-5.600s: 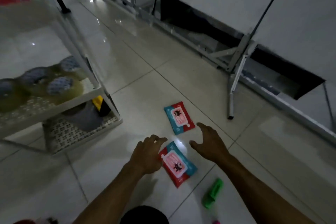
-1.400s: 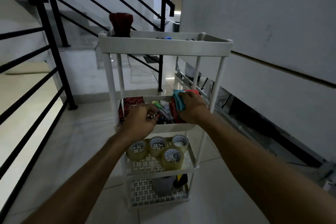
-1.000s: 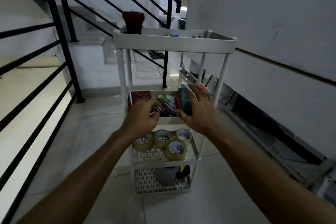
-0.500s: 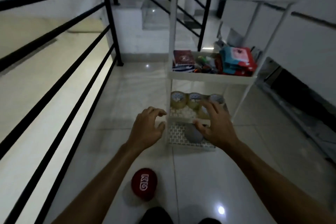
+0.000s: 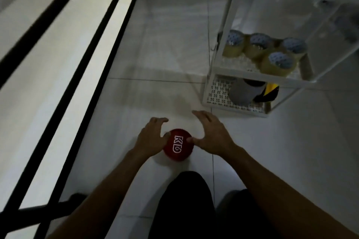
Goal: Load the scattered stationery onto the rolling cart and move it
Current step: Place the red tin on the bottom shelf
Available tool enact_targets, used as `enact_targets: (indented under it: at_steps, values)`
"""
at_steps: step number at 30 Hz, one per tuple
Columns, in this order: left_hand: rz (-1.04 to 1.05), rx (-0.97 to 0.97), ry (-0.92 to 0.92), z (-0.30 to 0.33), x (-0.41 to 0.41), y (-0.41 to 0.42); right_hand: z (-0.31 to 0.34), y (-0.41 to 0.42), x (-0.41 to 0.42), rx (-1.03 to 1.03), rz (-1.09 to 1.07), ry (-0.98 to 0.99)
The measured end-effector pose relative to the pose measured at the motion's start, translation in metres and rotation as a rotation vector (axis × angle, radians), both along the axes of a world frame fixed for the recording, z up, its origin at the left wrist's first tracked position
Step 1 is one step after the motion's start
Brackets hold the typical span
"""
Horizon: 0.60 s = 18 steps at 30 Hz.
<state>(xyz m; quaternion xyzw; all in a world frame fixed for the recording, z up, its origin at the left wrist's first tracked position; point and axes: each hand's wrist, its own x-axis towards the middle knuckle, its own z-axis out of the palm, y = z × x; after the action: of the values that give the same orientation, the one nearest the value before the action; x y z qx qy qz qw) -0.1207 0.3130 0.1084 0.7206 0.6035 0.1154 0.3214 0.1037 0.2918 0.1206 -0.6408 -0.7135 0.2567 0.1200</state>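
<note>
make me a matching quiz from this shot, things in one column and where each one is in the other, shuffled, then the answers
Things:
1. red ball
2. clear tape rolls
3. grey roll
4. black railing

Places:
A. bottom shelf of the white cart
B. on the floor tiles between the left hand and right hand
C. along the left side of the view
D. cart shelf above the bottom one

Pairs: 1-B, 2-D, 3-A, 4-C

White outlined characters reading roughly "K6" stand on the top of the red round object (image 5: pixel 177 144); no other text is legible.
</note>
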Motion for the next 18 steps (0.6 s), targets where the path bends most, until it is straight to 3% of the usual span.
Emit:
enact_targets:
  at_steps: [5,8,14,18]
  values:
    - [0.106,-0.262,0.008,-0.05,0.0,-0.01,-0.056,-0.005,-0.022,-0.256,0.07,-0.026]
    - [0.167,-0.484,-0.181,-0.063,0.007,-0.011,-0.085,-0.011,-0.034,-0.369,0.081,0.032]
    - [0.182,-0.496,-0.285,-0.074,0.021,0.023,-0.119,-0.008,-0.033,-0.108,-0.068,0.29]
    - [0.112,-0.54,-0.347,-0.063,0.058,0.053,-0.129,0.004,-0.001,0.004,-0.119,0.315]
